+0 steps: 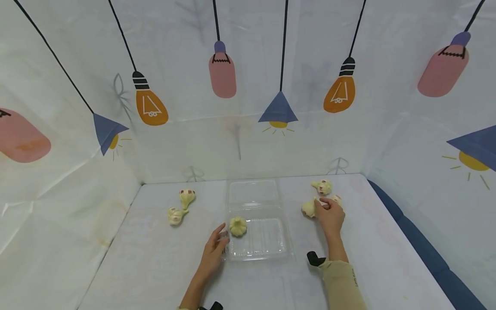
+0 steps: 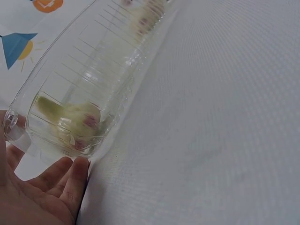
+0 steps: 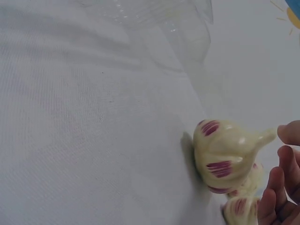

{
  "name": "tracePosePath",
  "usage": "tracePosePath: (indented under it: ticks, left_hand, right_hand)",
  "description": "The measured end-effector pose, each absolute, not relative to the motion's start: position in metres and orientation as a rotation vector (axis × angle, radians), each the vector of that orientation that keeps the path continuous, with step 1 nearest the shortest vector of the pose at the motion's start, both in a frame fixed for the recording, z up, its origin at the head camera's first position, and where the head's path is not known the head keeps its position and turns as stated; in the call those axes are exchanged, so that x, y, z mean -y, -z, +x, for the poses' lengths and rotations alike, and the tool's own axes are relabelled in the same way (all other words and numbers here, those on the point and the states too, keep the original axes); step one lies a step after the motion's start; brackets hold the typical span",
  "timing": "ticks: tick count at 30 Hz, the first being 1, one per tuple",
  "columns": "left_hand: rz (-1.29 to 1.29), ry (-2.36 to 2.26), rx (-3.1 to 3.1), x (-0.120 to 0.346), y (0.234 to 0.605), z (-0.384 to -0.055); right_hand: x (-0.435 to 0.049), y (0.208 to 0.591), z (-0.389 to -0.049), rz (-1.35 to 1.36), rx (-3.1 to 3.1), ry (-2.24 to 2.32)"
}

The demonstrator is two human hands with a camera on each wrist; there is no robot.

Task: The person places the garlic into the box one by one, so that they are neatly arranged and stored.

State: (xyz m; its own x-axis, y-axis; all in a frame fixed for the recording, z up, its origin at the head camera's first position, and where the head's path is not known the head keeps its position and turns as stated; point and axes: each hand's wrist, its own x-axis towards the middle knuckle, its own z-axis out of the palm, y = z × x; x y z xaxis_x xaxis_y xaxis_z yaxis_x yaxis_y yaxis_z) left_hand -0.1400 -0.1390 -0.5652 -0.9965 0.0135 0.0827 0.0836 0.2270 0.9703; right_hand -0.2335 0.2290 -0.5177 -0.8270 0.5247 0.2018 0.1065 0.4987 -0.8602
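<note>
A clear plastic clamshell box (image 1: 267,237) lies unfolded on the table, its lid (image 1: 253,193) on the far side. One garlic bulb (image 1: 238,227), pale with purple streaks, sits at the left end of its base. My left hand (image 1: 212,252) is at the box's left side; its fingertips (image 2: 77,166) reach the outer wall, slightly bent. Over on the right, my right hand (image 1: 331,215) pinches the stem of a glossy garlic bulb (image 3: 225,152) between thumb and fingertips. That bulb (image 1: 308,209) is low over the table, beside two other bulbs.
Beyond the right hand lies a garlic bulb (image 1: 322,187), and another bulb (image 1: 336,199) is partly hidden by it. Two bulbs, one upright (image 1: 187,197) and one tipped (image 1: 176,216), lie left of the box. A white patterned curtain (image 1: 248,142) rises behind the table (image 1: 155,267).
</note>
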Motion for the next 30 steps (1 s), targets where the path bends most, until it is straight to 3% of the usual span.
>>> tracePosePath:
  ticks: [16,30]
  left_hand:
    - [-0.119,1.967,2.44,0.134,0.522,-0.127]
    - [-0.09,1.937,2.432,0.14,0.565,-0.139]
  right_hand:
    - [-0.225,0.535,-0.24,-0.541,2.309,-1.334]
    - [-0.216,0.537,-0.248,-0.539,2.343,-1.296]
